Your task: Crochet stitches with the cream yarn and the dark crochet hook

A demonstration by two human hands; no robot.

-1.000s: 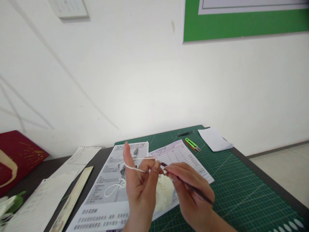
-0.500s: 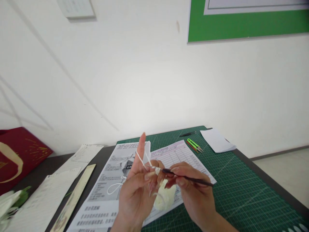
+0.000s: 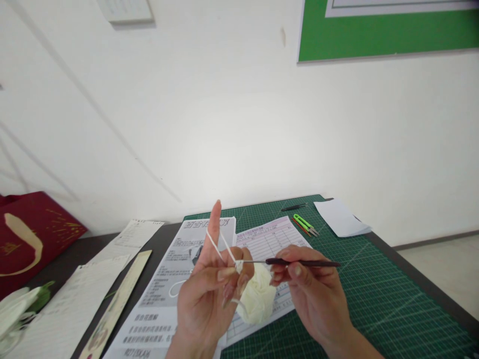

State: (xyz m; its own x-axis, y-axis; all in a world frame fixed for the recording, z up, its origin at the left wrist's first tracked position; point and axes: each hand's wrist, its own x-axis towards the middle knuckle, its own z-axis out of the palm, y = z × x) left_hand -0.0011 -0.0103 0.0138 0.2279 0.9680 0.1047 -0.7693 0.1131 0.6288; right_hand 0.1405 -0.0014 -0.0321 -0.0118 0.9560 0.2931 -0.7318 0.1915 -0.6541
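My left hand (image 3: 207,294) pinches a small piece of white crochet work (image 3: 239,266) between thumb and fingers. Its index finger points up, with white yarn (image 3: 214,244) looped round it and running down to the stitches. In my right hand (image 3: 314,289) is a crochet hook (image 3: 299,262) with a dark handle, held like a pen. The hook's thin metal shaft points left and its tip meets the stitches; the very tip is too small to make out. Behind and below the hands sits a pale cream ball of yarn (image 3: 258,294), on the printed sheets.
Under the hands lie a printed pattern sheet (image 3: 149,319) and a table sheet (image 3: 267,239) on a green cutting mat (image 3: 374,294). Green thread snips (image 3: 305,223), black tweezers (image 3: 294,207) and white paper (image 3: 340,218) lie farther back. Left are handwritten pages (image 3: 71,299), a ruler-like strip (image 3: 116,304) and a red bag (image 3: 37,234).
My right hand has moved right, drawing the hook back so more of its metal shaft shows. The yarn between index finger and stitches forms a longer V. The view has shifted slightly.
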